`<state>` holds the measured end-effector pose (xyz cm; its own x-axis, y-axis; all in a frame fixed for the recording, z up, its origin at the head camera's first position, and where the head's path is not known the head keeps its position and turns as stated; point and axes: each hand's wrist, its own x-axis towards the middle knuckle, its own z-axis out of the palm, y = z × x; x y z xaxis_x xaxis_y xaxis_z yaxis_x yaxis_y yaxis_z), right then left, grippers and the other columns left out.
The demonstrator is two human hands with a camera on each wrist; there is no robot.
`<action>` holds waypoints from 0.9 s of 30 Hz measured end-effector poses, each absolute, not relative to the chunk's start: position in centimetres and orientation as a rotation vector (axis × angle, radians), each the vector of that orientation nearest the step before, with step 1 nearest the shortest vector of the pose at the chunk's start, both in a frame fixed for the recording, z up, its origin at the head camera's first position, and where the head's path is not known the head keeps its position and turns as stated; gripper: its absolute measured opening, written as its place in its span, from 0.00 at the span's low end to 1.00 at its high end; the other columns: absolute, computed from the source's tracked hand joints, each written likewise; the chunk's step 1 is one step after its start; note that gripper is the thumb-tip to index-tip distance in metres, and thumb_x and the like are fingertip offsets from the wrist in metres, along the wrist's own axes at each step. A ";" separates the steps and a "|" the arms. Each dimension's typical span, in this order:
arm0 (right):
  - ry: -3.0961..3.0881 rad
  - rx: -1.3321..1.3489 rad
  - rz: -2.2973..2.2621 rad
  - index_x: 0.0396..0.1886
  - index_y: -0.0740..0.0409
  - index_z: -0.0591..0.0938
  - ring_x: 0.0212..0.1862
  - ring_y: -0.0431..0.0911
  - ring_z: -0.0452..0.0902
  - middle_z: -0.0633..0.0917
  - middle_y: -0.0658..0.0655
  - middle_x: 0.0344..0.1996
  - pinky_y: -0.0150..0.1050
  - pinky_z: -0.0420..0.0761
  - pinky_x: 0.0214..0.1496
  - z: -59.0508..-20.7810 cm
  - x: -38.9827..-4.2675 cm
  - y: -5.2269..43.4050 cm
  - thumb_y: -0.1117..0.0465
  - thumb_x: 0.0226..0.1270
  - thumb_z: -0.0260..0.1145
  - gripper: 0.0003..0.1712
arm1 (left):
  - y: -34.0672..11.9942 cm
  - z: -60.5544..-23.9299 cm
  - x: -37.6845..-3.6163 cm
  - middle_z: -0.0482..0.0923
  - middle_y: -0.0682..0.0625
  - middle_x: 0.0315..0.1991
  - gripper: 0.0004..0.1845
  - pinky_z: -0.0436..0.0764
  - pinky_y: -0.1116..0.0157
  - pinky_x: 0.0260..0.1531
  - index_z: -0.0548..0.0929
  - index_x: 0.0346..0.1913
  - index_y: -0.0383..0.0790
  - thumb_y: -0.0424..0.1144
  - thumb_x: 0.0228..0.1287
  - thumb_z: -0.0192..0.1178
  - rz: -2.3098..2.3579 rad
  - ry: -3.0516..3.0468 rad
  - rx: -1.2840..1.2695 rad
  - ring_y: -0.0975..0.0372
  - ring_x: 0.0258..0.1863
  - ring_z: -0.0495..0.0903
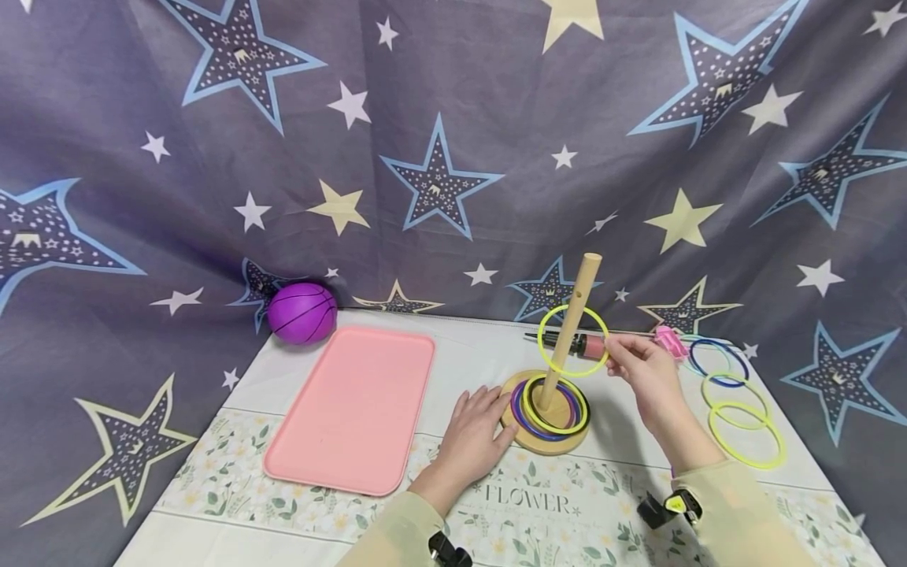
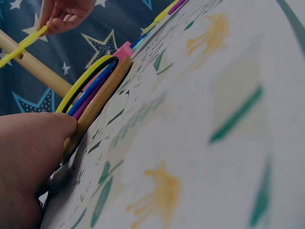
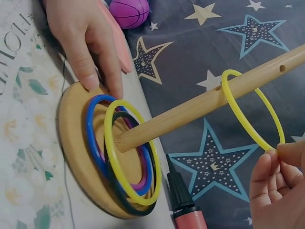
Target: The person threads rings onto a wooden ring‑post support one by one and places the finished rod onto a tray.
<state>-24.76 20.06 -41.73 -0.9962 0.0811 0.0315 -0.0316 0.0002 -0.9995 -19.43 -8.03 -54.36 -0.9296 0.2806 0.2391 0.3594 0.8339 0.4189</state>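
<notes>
A wooden peg (image 1: 577, 295) stands upright on a round wooden base (image 1: 546, 446). My right hand (image 1: 643, 374) pinches a yellow ring (image 3: 238, 112) between thumb and fingers; it encircles the peg partway up. Around the foot of the peg lie a yellow ring (image 3: 110, 148), a black ring (image 3: 136, 208), a blue ring (image 3: 90, 126) and a purple ring (image 2: 88, 102). My left hand (image 1: 476, 431) has its fingers extended and touches the left edge of the base. Part of that hand is out of frame in the left wrist view.
A pink tray (image 1: 354, 409) lies to the left, with a purple ball (image 1: 302, 313) behind it. Behind the peg lies a black and red pump (image 1: 590, 346). On the right are a pink object (image 1: 669, 344), a dark blue ring (image 1: 745, 366) and yellow rings (image 1: 782, 449).
</notes>
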 end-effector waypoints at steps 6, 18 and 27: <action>-2.175 -0.062 2.181 0.44 0.57 0.89 0.33 0.37 0.82 0.86 0.46 0.31 0.29 0.87 0.40 -42.8 -24.8 19.8 0.65 0.83 0.68 0.05 | -8.1 -54.4 -19.4 0.70 0.43 0.82 0.30 0.54 0.40 0.85 0.76 0.81 0.47 0.53 0.84 0.60 -0.699 -2.834 -0.505 0.45 0.83 0.64; -2.402 -0.097 2.116 0.56 0.69 0.86 0.35 0.37 0.83 0.87 0.47 0.36 0.30 0.88 0.42 -45.0 -24.9 19.8 0.65 0.84 0.67 0.12 | -8.0 -54.2 -19.4 0.70 0.42 0.82 0.31 0.52 0.40 0.85 0.75 0.82 0.47 0.53 0.84 0.59 -0.716 -2.831 -0.507 0.45 0.84 0.63; -2.559 -0.087 2.065 0.61 0.80 0.82 0.33 0.38 0.82 0.87 0.50 0.35 0.31 0.87 0.38 -46.7 -24.5 20.1 0.65 0.84 0.66 0.19 | -8.0 -54.2 -19.4 0.71 0.42 0.81 0.31 0.54 0.39 0.84 0.76 0.81 0.46 0.53 0.83 0.61 -0.699 -2.822 -0.512 0.44 0.83 0.64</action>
